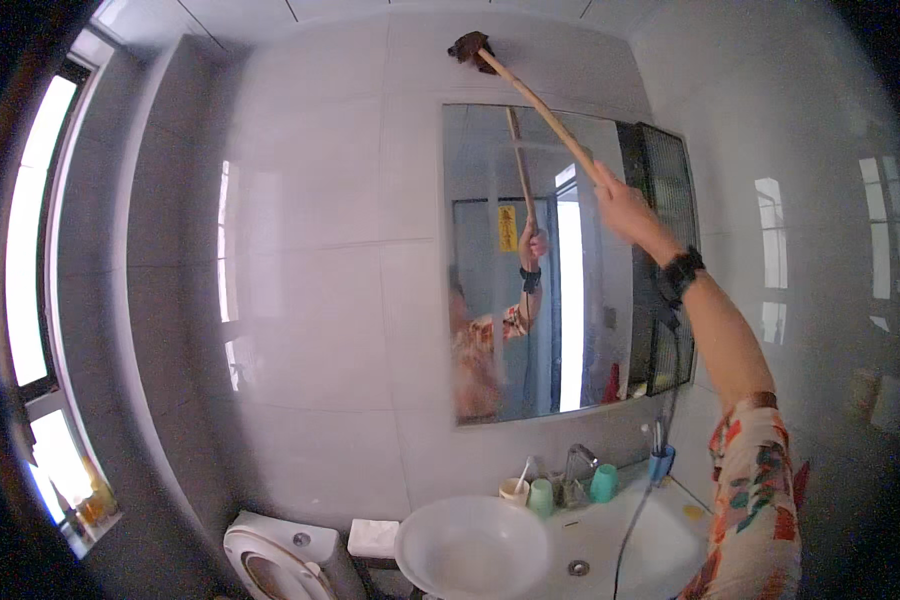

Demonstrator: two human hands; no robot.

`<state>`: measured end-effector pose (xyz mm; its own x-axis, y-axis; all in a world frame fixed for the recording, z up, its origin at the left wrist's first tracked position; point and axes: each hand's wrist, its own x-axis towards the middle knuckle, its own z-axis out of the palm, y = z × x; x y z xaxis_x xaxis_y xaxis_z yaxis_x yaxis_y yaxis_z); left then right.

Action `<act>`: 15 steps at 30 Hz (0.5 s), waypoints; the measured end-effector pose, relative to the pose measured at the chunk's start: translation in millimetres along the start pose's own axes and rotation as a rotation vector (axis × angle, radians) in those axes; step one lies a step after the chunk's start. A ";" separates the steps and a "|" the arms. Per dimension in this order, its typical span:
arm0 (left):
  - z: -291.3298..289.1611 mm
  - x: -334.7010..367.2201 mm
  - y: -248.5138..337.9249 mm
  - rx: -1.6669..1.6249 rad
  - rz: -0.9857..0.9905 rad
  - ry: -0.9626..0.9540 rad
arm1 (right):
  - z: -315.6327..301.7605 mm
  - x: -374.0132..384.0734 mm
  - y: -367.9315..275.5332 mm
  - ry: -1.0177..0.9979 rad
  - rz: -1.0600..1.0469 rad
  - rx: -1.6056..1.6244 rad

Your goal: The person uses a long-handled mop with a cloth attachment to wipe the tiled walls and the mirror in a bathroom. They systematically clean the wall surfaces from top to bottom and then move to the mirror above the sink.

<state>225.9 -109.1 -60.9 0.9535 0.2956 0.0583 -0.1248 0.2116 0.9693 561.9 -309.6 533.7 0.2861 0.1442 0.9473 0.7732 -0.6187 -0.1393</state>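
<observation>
My right hand [622,204], raised on an outstretched arm, is closed around the lower part of a long wooden-handled mop [538,102]. The mop's dark brown, cloth-like head [470,50] is up at the tiled wall [330,180], above the mirror [485,160]. Its handle slants down to the right across the mirror's top edge. A reflection in the glass repeats the arm and the stick. A black band with a cable hanging from it circles my right wrist. My left hand does not show.
Below the mirror is a white sink [660,550] with a tap [580,460], green cups [604,483] and a blue toothbrush holder [661,463]. A white basin [470,545] stands at its left. Farther left are a tissue pack [373,537] and a toilet [280,535]. A ribbed-glass cabinet [668,250] adjoins the mirror.
</observation>
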 end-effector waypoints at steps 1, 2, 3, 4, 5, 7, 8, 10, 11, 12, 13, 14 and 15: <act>2.4 -7.3 11.2 -0.065 -0.013 0.000 | -11.3 -11.7 4.2 -0.041 0.041 -0.028; 6.9 -15.3 25.5 -0.130 -0.027 0.002 | -21.7 -20.6 6.8 -0.062 0.019 -0.031; 12.9 -22.4 41.2 -0.189 -0.039 0.001 | -36.5 -29.7 10.5 -0.076 0.000 -0.033; 16.9 -28.6 51.1 -0.259 -0.043 0.001 | -51.2 -36.8 8.0 -0.091 -0.032 -0.038; 17.5 -32.9 56.3 -0.329 -0.049 0.002 | -67.5 -43.4 5.4 -0.099 -0.073 -0.207; 13.7 -15.0 60.2 0.151 -0.151 -0.137 | -97.3 -60.1 -6.9 -0.150 -0.034 -0.228; 11.8 -7.8 59.4 0.386 -0.196 -0.195 | -105.2 -66.4 -15.0 -0.180 -0.022 -0.225; 6.8 -4.1 45.7 -0.124 -0.262 -0.279 | -131.2 -75.0 -16.9 -0.207 -0.039 -0.314; 3.2 -1.1 34.7 -0.378 -0.295 -0.323 | -146.6 -78.6 -9.6 -0.200 -0.117 -0.368; -0.1 6.8 17.9 -0.279 -0.287 -0.353 | -153.7 -79.6 -11.8 -0.212 -0.130 -0.417; -3.9 19.1 -1.1 -0.180 -0.281 -0.384 | -162.3 -80.9 -15.6 -0.224 -0.143 -0.474; -7.3 26.6 -10.3 -0.080 -0.272 -0.416 | -172.7 -82.4 -30.3 -0.243 -0.086 -0.535; -1.8 22.7 5.2 -0.010 -0.258 -0.416 | -173.8 -80.2 -37.3 -0.265 -0.041 -0.580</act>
<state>246.5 -99.6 -55.0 0.9822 -0.1643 -0.0908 0.1289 0.2388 0.9625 411.7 -432.3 513.1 0.4501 0.3168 0.8349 0.3755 -0.9154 0.1450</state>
